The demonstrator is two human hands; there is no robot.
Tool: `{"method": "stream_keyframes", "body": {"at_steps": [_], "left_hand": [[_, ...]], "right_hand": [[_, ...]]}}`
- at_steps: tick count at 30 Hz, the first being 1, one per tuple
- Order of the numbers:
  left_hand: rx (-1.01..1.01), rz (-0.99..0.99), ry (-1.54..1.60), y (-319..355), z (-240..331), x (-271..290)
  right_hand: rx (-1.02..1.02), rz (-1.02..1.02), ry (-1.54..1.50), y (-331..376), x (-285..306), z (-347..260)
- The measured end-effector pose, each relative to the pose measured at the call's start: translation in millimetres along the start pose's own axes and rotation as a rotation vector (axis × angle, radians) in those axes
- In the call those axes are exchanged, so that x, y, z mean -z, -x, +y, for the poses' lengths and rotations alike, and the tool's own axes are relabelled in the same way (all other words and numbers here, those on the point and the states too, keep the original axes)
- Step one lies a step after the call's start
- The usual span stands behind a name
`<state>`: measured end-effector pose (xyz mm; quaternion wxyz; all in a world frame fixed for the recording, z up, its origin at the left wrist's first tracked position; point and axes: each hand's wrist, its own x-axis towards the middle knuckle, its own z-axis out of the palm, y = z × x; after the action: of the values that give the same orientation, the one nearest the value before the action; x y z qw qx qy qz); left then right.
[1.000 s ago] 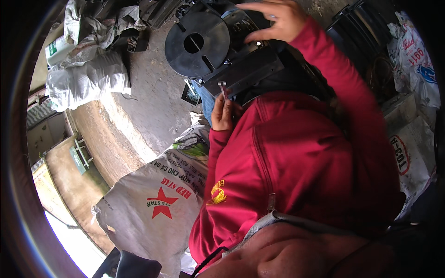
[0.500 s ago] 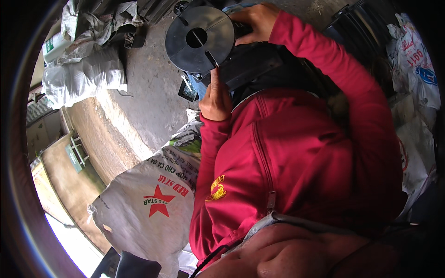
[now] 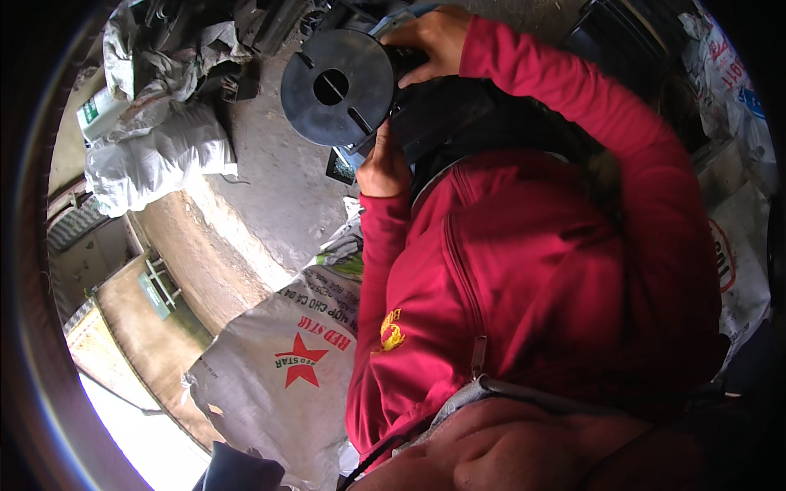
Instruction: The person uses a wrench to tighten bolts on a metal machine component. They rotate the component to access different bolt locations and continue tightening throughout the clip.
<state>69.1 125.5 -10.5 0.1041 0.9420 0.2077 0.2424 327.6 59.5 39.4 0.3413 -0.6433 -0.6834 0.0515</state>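
A dark grey plastic spool (image 3: 360, 69) is held up at the top middle, its round flange facing me. The flange has a central hole and two narrow slots. My right hand (image 3: 434, 42) grips the spool's far right side, with thumb and fingers spread around a black part behind the flange. From below, my left hand (image 3: 384, 170) supports the lower rim, one finger pointing up close to a slot. The flange hides the rest of that hand's grip. Beneath the spool are dark flat pieces (image 3: 442, 110), partly covered by my hands.
A small dark tray (image 3: 340, 168) sits on the concrete floor (image 3: 274, 209) below the spool. White plastic bags (image 3: 160, 159) and a white jug (image 3: 100, 113) are at the far left. A large white sack (image 3: 278, 401) lies near left, with more sacks (image 3: 733, 82) at right.
The spool has moved slightly left and down, and its flange has turned a little. Both hands have moved with it. The left fingertip is now partly behind the rim.
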Motion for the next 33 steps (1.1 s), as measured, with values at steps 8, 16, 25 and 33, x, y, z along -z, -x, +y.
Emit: {"method": "stream_keyframes", "body": {"at_steps": [8, 16, 25, 33], "left_hand": [[0.007, 0.02, -0.017, -1, -2, -3], [0.231, -0.039, 0.219, -4, 8, 29], [0.036, -0.093, -0.093, 0, 0, 0], [-0.179, 0.21, 0.14, -7, 14, 24]], "right_hand": [[0.005, -0.041, 0.017, -2, 2, 2], [0.037, 0.017, -0.066, 2, 3, 13], [0.072, 0.081, -0.018, 3, -1, 12], [0.068, -0.021, -0.072, 1, 1, 17]]}}
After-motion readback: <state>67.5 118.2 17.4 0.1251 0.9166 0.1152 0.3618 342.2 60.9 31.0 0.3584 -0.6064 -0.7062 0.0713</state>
